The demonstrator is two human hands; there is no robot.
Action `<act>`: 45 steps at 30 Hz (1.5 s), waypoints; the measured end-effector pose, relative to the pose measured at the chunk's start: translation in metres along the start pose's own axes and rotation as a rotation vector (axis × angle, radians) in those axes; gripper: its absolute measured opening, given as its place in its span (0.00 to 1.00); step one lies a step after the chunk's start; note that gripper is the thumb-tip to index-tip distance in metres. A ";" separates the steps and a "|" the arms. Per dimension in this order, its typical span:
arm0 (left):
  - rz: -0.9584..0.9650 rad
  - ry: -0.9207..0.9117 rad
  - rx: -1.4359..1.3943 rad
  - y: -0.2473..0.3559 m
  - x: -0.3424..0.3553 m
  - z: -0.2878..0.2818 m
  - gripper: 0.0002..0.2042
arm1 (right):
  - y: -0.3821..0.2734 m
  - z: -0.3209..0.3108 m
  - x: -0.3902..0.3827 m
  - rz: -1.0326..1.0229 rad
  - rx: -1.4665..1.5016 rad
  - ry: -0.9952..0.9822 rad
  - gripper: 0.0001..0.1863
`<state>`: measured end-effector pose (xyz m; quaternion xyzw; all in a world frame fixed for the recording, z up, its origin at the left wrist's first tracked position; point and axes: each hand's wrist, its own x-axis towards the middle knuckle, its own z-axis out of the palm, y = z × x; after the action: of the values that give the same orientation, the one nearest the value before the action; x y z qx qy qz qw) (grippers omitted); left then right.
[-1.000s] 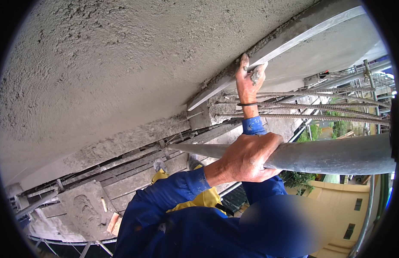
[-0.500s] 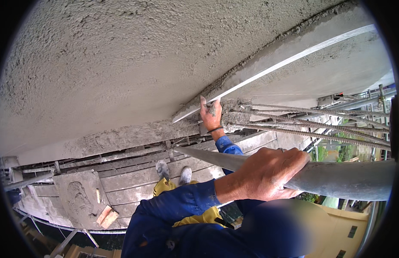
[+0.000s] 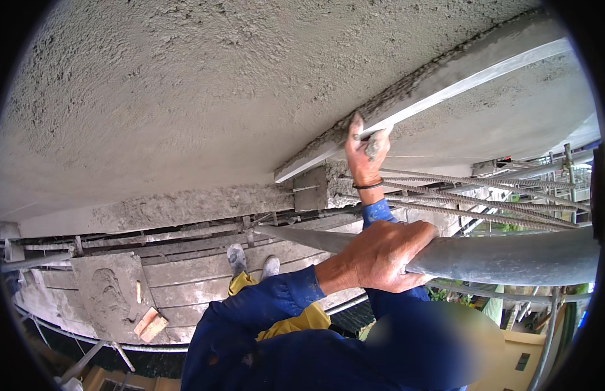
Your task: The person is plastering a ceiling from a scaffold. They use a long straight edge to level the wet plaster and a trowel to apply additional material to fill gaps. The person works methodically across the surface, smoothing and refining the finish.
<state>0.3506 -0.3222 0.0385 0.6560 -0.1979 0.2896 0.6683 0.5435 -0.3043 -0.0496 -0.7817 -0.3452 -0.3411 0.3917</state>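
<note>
My right hand (image 3: 369, 159), spotted with wet mortar and wearing a dark wristband, grips the lower edge of a long metal straightedge (image 3: 468, 73). The straightedge lies slantwise against a wall of fresh grey plaster (image 3: 218, 98), with a ridge of mortar gathered along its upper side. Its near end juts out beyond my fingers at the wall's lower border. Nearer to me, my left hand (image 3: 379, 254) is wrapped round a thick grey scaffold pipe (image 3: 511, 256), its thumb underneath. That pipe crosses in front of my right forearm.
Ribbed steel bars (image 3: 485, 199) stick out to the right, below the straightedge. Down on the plank platform (image 3: 192, 277) are my boots (image 3: 237, 258). To their left lies a board (image 3: 87, 280) with a mortar heap (image 3: 110, 293) and a wooden float (image 3: 151, 324).
The straightedge has shifted to the right and slightly up along the wall. My right hand now sits farther from its near end. My left hand still grips the pipe.
</note>
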 end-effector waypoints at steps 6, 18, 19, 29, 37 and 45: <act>0.107 0.033 0.025 0.001 0.001 0.000 0.30 | 0.008 0.063 -0.107 0.121 0.026 -0.122 0.20; 0.404 0.160 1.058 0.005 0.073 -0.087 0.12 | 0.044 0.071 -0.148 -0.145 -0.158 -0.401 0.23; 0.630 0.031 1.259 0.015 0.092 -0.098 0.08 | 0.047 0.071 -0.151 -0.234 -0.182 -0.388 0.24; 0.998 -0.678 1.952 0.029 0.165 -0.135 0.05 | 0.047 -0.018 -0.116 -0.038 -0.280 -0.835 0.28; 1.092 -0.683 1.640 0.028 0.166 -0.154 0.07 | -0.022 -0.212 -0.265 0.409 -0.233 -1.030 0.08; 1.144 -0.668 1.434 0.014 0.178 -0.159 0.06 | -0.192 -0.075 -0.134 0.434 0.197 -0.299 0.36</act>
<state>0.4573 -0.1423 0.1546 0.7603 -0.4423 0.4210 -0.2214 0.2984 -0.3171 -0.0501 -0.8372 -0.2550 -0.0951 0.4744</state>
